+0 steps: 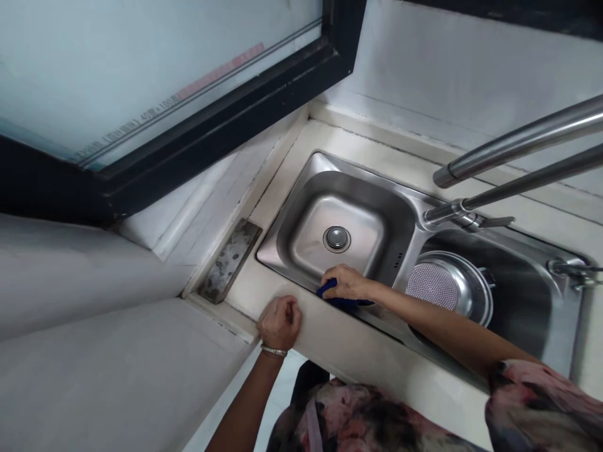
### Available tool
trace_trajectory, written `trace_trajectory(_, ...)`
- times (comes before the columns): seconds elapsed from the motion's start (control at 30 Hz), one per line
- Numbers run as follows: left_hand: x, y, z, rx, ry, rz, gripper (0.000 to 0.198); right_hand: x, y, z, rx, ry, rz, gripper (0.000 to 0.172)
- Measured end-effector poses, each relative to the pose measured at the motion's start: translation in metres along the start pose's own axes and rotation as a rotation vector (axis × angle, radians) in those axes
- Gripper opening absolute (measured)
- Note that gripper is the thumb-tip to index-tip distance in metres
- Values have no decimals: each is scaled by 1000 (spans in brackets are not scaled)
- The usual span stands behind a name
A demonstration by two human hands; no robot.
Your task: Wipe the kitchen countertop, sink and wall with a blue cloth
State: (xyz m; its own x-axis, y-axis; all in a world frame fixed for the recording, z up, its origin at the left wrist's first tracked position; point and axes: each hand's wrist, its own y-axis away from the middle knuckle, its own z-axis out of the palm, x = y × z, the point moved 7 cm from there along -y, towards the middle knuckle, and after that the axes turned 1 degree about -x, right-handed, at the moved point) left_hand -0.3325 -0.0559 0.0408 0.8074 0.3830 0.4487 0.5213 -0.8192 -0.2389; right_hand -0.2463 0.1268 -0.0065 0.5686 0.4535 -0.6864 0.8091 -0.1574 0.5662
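Note:
My right hand [346, 282] grips a dark blue cloth [351, 302] against the front rim of the left sink basin [339, 216]. Parts of the cloth are hidden under the fingers. On the counter [325, 333], left of the cloth, rests my left hand [281, 321], curled into a fist with nothing visible in it. A bracelet circles that wrist. The steel basin has a round drain [337, 238] in its floor. In the right basin sits a metal colander [433, 285], partly covered by my right forearm.
A steel faucet [452, 212] rises behind the divider, its thick spout [518, 141] reaching over from the right. A second small tap [568, 269] stands at the far right. A dark-framed window [235, 107] hangs at upper left. A stained grey slab [230, 260] lies by the left wall.

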Motion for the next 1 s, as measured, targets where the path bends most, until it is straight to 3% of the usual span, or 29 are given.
trace_trajectory(0.27,0,0,0,-8,-20,-6,9,-29,-30,1,53,32,-7,28)
trace_trajectory(0.63,3,3,-2,-21,-16,-17,10,-115,-98,-3,220,92,-85,30)
trace_trajectory(0.83,4,2,-4,-9,-16,-10,11,-126,-111,6,377,133,-112,25)
trace_trajectory(1.0,2,3,-4,-9,-23,-28,11,-120,-116,7,522,98,-114,24)
